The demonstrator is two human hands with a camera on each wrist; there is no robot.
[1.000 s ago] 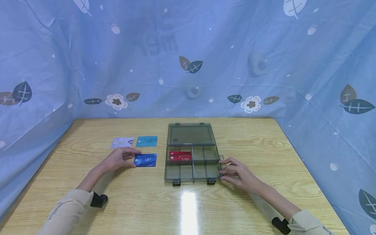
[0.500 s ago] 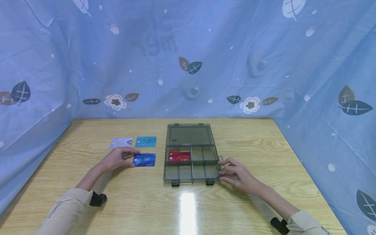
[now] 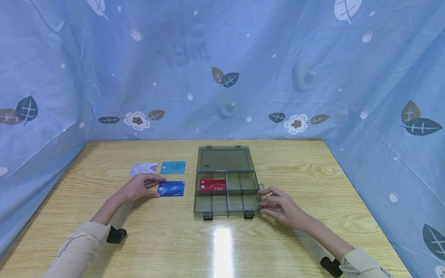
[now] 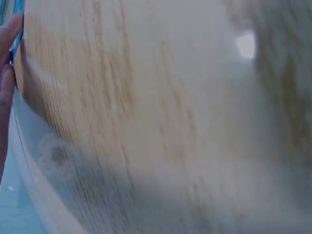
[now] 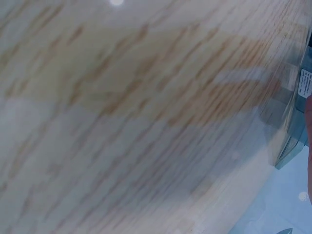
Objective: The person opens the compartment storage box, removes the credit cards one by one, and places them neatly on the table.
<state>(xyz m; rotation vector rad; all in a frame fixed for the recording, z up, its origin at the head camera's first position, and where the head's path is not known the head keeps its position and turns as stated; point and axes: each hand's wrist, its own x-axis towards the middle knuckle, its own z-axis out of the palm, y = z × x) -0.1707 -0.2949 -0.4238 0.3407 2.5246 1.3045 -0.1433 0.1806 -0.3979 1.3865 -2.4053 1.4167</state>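
In the head view my left hand (image 3: 144, 186) pinches the left short edge of a blue VIP card (image 3: 171, 189). The left wrist view catches only fingers (image 4: 6, 36) and a thin strip of that card at its left edge. My right hand (image 3: 281, 204) rests with bent, relaxed fingers against the right outer wall of a grey see-through divided box (image 3: 228, 212). The box's lid (image 3: 226, 159) lies folded back. A red VIP card (image 3: 213, 184) sits in its back left compartment. In the right wrist view a box corner (image 5: 290, 151) shows beside a finger.
Behind my left hand lie a pale purple card (image 3: 143, 168) and a teal VIP card (image 3: 173, 167). Two black latches stick out at the box's front. A blue patterned cloth (image 3: 187, 77) surrounds the back and sides of the wooden table (image 3: 167, 239).
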